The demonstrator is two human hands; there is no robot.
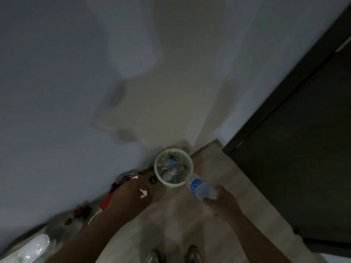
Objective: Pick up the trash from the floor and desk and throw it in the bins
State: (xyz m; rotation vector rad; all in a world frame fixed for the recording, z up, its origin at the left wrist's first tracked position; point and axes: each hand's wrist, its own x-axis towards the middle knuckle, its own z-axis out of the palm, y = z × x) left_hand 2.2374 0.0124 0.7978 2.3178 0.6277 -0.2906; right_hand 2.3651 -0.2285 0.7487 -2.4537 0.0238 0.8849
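A pale green mesh bin [159, 179] stands on the floor in the corner of the wall, with several clear plastic bottles [171, 164] inside. My right hand [222, 201] grips a clear plastic bottle with a blue label [201, 187] by its base; the bottle's neck points at the bin's near right rim. My left hand [135, 188] hovers just left of the bin with its fingers curled round small white scraps [142, 193].
A dark door [296, 149] fills the right side. Along the wall at the left lie a red item [106, 203], cables and a white shoe [34, 247]. My feet [172, 256] stand on the light wood floor [182, 217] below the bin.
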